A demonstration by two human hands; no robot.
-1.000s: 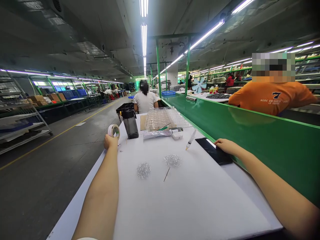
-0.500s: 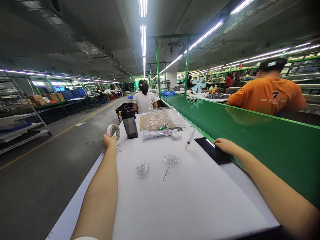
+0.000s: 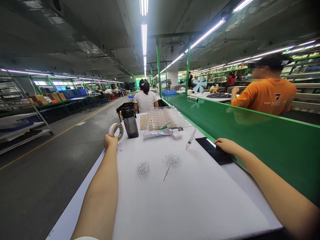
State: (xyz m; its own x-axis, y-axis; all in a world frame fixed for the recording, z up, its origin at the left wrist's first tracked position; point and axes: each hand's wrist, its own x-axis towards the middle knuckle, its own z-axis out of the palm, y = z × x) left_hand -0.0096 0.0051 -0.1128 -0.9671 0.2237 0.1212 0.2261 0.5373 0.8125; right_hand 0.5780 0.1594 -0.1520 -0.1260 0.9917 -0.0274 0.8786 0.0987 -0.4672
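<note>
The work surface is a bench [image 3: 200,200] covered with a white sheet. Its right edge meets a green partition [image 3: 250,133]; its left edge borders a grey aisle floor [image 3: 50,166] marked with a yellow line.

The hands are well apart. The left hand [image 3: 110,141] is at the left edge, its fingers against the lower rim of an upright roll of adhesive tape [image 3: 116,131]; whether it grips the roll cannot be determined. The right hand [image 3: 226,145] lies flat and open on a black flat panel [image 3: 213,150] near the partition.

Two piles of clear beads [image 3: 143,170] [image 3: 173,160] sit between the hands, with a thin needle [image 3: 166,173] touching the right pile. A syringe [image 3: 191,139] lies just left of the panel. Farther along stand a dark water bottle [image 3: 130,124] and a clear compartment tray [image 3: 162,118]. Beyond the bench, a co-worker in a white shirt [image 3: 145,101] sits facing away. Another, in an orange shirt [image 3: 265,96], is across the partition.
</note>
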